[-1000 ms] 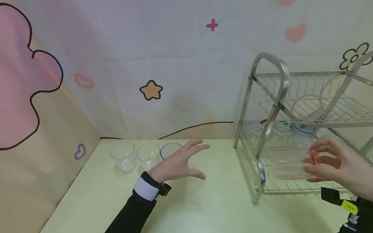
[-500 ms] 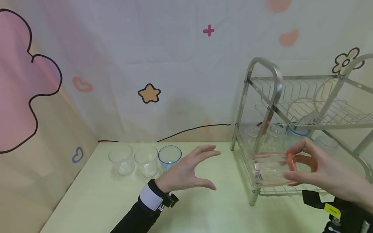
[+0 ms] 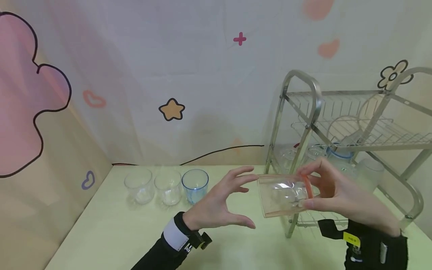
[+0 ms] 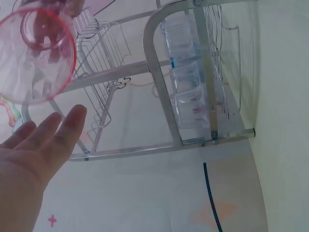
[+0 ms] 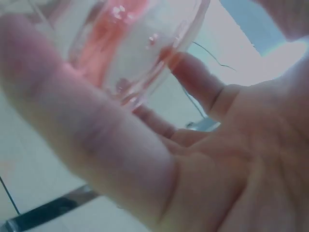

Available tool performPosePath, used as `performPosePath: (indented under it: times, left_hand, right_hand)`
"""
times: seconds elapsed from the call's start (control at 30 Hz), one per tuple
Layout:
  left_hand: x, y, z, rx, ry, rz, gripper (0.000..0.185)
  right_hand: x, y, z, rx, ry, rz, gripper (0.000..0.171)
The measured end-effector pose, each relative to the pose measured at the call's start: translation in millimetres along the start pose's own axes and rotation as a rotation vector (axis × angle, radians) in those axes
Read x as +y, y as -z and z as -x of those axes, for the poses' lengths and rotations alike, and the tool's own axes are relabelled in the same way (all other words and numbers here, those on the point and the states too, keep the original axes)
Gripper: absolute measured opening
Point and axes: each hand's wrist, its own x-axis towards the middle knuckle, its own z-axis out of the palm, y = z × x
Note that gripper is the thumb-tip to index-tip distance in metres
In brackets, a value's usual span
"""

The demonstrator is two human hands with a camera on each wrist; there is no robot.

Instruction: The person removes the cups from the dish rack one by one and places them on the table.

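A pale wall hanging [image 3: 209, 75] printed with hearts, a plus sign and an orange star [image 3: 171, 109] backs the light yellow-green tabletop [image 3: 101, 232] where I work. My right hand [image 3: 334, 191] pinches the orange-red end of a clear, pink-tinted glass tumbler [image 3: 280, 197] between thumb and fingers, holding it on its side in the air, before a silver metal two-tier dish rack [image 3: 316, 101]. The tumbler's mouth points toward my left hand [image 3: 221, 202], whose thumb and fingers are spread wide, holding nothing; the fingertips are just beside the rim, though I cannot tell whether they touch. Beyond my left wrist, two clear, colourless glass cups [image 3: 139, 187] [image 3: 168, 188] and a clear blue glass cup [image 3: 195, 187] stand upright in a row. On the rack's lower tier, more glassware includes a blue-rimmed clear glass [image 3: 340, 155].
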Motion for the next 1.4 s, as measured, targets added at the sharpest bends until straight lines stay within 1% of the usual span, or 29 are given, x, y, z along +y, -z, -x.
performPosePath:
  times: [0.07, 0.17, 0.37, 0.47, 0.57, 0.6, 0.73, 0.8, 0.9, 1.07, 1.23, 1.33, 1.4]
  left_hand:
    - [1.1, -0.2, -2.0, 0.004, -0.003, 0.013, 0.101]
    - [1.3, -1.0, -3.5, 0.014, -0.004, 0.025, 0.102]
    - [-1.3, -2.8, -1.7, 0.056, -0.019, 0.017, 0.101]
    - [-2.9, -4.0, -1.3, 0.076, -0.007, 0.072, 0.1]
    - [-4.2, -5.5, -1.4, 0.085, 0.008, 0.143, 0.098]
    - [-4.2, -5.7, -1.5, 0.086, 0.012, 0.16, 0.097]
    - [-2.1, -4.7, -1.5, 0.091, 0.015, 0.17, 0.096]
    - [-1.4, -3.6, -1.3, 0.094, 0.009, 0.168, 0.097]
    - [-1.2, -1.6, -1.3, 0.108, -0.004, 0.164, 0.096]
    - [-1.0, 1.2, -1.2, 0.13, -0.004, 0.132, 0.088]
    - [-1.4, 3.7, -0.1, 0.13, 0.008, 0.093, 0.084]
    - [-1.7, 5.3, 1.4, 0.126, 0.029, 0.058, 0.083]
    - [-2.1, 6.5, 2.3, 0.125, 0.034, 0.047, 0.082]
  right_hand:
    - [-0.5, -2.7, -5.0, 0.011, -0.004, 0.006, 0.051]
    - [1.2, -5.3, -11.2, 0.011, 0.013, 0.007, 0.052]
    - [5.1, -10.6, -19.6, -0.001, 0.03, -0.042, 0.054]
    - [5.7, -13.0, -23.3, 0.001, 0.039, -0.057, 0.053]
    - [6.7, -15.6, -26.8, -0.016, 0.053, -0.055, 0.052]
    - [7.0, -16.8, -27.9, -0.018, 0.043, -0.057, 0.051]
    - [8.0, -21.4, -32.3, -0.027, 0.021, -0.067, 0.05]
    - [8.4, -23.8, -34.9, -0.035, 0.019, -0.072, 0.049]
    - [8.8, -27.1, -39.1, -0.052, 0.015, -0.117, 0.051]
    - [9.5, -30.8, -43.3, -0.055, 0.014, -0.172, 0.055]
    - [10.4, -31.4, -44.9, -0.07, 0.016, -0.167, 0.058]
    - [11.2, -31.4, -45.2, -0.094, -0.021, -0.15, 0.064]
    - [11.6, -31.3, -44.4, -0.101, -0.056, -0.119, 0.07]
